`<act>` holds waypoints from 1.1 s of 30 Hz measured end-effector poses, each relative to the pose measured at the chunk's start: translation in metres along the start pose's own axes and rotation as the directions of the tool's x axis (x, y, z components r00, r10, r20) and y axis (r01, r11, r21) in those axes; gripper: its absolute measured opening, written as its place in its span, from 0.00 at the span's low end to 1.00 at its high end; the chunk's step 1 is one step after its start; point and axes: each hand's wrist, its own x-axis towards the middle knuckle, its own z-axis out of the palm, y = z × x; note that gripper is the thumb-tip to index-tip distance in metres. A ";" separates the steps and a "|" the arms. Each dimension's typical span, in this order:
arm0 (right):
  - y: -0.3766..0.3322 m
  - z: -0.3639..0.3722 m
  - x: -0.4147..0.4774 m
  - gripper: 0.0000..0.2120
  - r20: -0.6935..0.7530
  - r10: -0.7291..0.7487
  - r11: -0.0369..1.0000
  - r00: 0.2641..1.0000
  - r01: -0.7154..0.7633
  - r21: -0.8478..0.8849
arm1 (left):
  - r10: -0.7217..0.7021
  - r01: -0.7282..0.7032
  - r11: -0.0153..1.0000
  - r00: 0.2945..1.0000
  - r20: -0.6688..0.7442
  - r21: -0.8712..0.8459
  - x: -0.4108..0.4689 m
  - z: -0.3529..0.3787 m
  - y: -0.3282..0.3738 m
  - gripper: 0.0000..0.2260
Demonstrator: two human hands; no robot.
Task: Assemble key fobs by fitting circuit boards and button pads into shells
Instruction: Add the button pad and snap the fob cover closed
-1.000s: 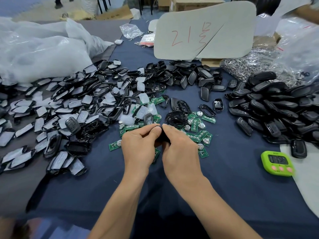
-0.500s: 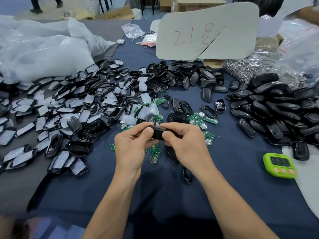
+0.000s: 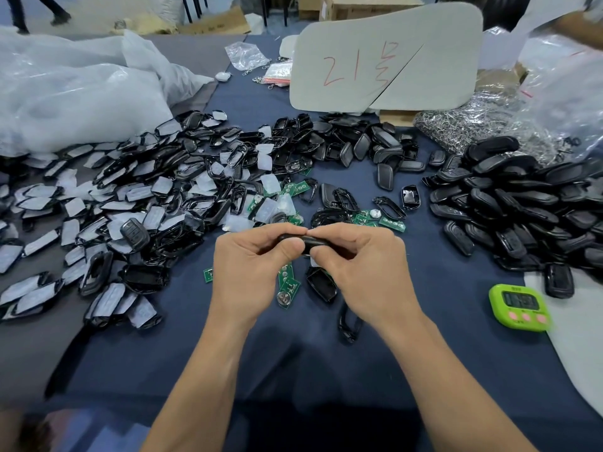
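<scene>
Head | left hand [image 3: 251, 267], right hand [image 3: 363, 270] pinch fob [image 3: 314, 242] | apparently closed

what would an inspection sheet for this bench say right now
surface: dark blue cloth, with a grey strip along its left side
job's things: black key fob held between both hands; green circuit boards and an open shell on the cloth below them; heap of open shells and whitish pads to the left; heap of closed fobs to the right
clutter: green timer, clear plastic bags, heap of metal rings, grey card with red writing
grippers: left hand and right hand both grip the key fob, fingers curled
cables: nothing seen
surroundings: cardboard boxes beyond the table; someone's legs at far left
</scene>
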 end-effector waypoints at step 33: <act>-0.006 0.016 0.001 0.09 0.342 0.305 0.480 0.889 -0.454 0.751 | -0.321 0.382 0.847 0.922 0.216 -0.370 0.011 0.010 0.006 0.16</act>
